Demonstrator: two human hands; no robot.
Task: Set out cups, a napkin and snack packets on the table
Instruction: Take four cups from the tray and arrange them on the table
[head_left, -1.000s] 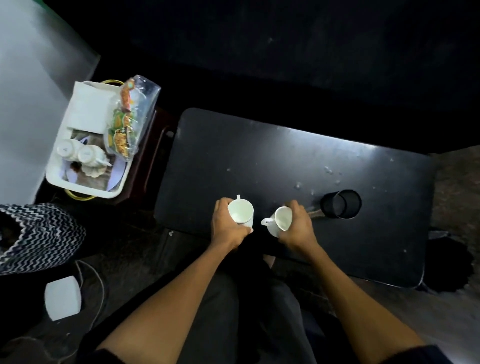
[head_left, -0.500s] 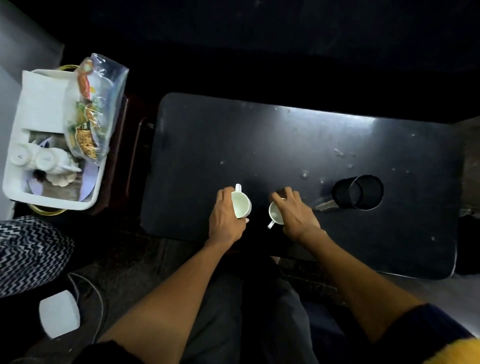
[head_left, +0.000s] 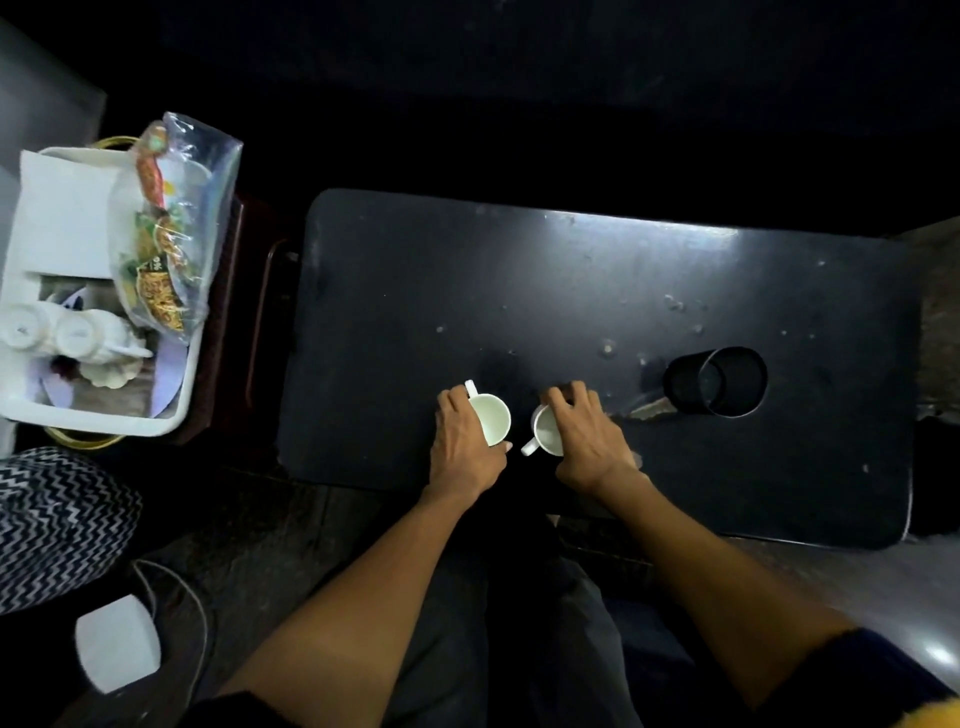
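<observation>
Hands first: your left hand (head_left: 465, 447) grips a white cup (head_left: 491, 418) from its left side, fingers curled round the wall, the cup's handle pointing toward the far edge. Your right hand (head_left: 587, 441) lies over a second white cup (head_left: 545, 434), fingers curled across its rim, its handle pointing back at you. Both cups sit side by side, just apart, near the front edge of the dark worktop (head_left: 571, 291), left of its middle. A black holder (head_left: 719, 382) lies on its side toward the right end. Off the worktop's left edge, a white tray (head_left: 104, 423) holds a folded napkin (head_left: 65, 213), a clear bag of snack packets (head_left: 166, 234) leaning over the tray's right wall, and two more cups (head_left: 49, 327) turned upside down.
</observation>
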